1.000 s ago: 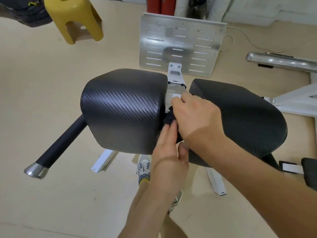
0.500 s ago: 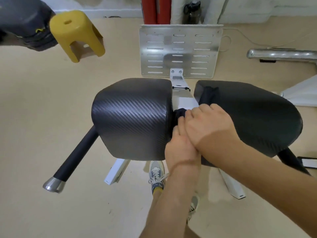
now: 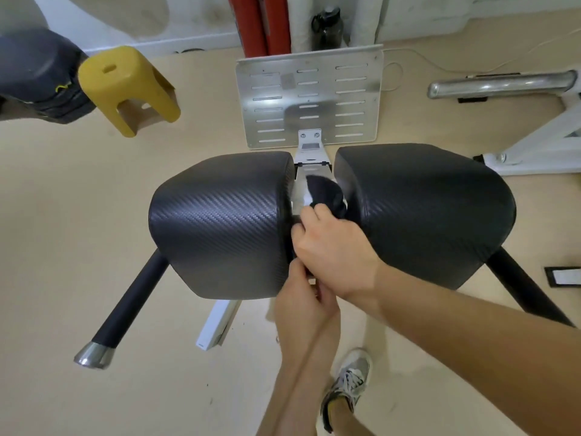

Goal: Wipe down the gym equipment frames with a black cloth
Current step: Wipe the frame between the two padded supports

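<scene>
So the black cloth is bunched on the white frame bar, in the slot between the left pad and the right pad. It sits just past the right hand, whose fingers curl round its near end, so that's the closer hand. The left hand is tucked under the right wrist at the bar's near end with its fingers curled, but I honestly can't tell if it's pinching cloth or just bracing. The bar runs straight away from the person toward the metal plate, so I'd guess the wipe can only go along that line. There's no sideways room with pads tight on both edges, and only a short stretch of bare bar before the far-end bracket.
</scene>
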Demonstrator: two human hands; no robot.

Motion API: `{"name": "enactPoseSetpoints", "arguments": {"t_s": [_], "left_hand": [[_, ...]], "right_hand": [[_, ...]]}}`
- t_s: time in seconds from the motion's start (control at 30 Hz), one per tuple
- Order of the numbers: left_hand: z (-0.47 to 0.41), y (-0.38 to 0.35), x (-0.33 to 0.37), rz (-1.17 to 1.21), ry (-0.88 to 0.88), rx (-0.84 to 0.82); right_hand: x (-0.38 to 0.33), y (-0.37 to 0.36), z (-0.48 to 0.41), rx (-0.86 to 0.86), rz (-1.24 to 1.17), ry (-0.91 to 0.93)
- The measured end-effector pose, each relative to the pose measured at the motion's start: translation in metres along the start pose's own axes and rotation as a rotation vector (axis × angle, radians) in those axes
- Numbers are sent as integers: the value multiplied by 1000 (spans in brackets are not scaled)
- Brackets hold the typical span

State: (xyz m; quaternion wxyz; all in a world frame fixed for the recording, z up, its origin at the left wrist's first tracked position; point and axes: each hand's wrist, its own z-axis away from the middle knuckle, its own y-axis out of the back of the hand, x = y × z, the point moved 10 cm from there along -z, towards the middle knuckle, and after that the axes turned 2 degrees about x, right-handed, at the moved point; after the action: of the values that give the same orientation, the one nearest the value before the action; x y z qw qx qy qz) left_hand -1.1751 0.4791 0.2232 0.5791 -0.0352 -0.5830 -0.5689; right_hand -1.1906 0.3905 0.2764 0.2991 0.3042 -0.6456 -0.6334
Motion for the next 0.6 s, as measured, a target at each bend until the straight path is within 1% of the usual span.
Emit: {"name": "enactPoseSetpoints", "arguments": {"t_s": [0.03,0.07,0.1,0.13,0.17,0.23,0.27,0.3,0.33,0.37,0.47,0.53,0.6], "left_hand": [[-1,-3,-9,10,1,-35],[0,-6,-18,26,18,-80],[2,-9,-26,45,41,-126],[7,-9,-27,79,32,-154],[11,-5,-26,119,6,-170],[14,5,-7,249,-64,-166],[9,8,3,321,-93,-158],[2,6,11,373,-114,-163],[-4,2,19,381,-146,-166],[-10,-4,25,335,-179,-169],[-18,-10,32,171,-269,-90],[-25,-13,36,175,-252,-68],[-28,-19,41,113,-218,-53]], "right_hand": [[-10,-20,5,-49,10,34],[-19,-41,13,-137,7,61],[-25,-57,22,-221,-1,66],[-26,-60,29,-267,-27,41],[-25,-52,31,-216,-99,12],[-12,-14,26,-9,-154,-83],[-1,1,22,65,-144,-144],[5,15,17,126,-115,-159],[10,20,12,140,-94,-169],[13,15,6,110,-80,-156],[12,-6,-2,23,19,-153],[10,-4,-3,69,10,-149],[8,0,-6,100,9,-140]]}}
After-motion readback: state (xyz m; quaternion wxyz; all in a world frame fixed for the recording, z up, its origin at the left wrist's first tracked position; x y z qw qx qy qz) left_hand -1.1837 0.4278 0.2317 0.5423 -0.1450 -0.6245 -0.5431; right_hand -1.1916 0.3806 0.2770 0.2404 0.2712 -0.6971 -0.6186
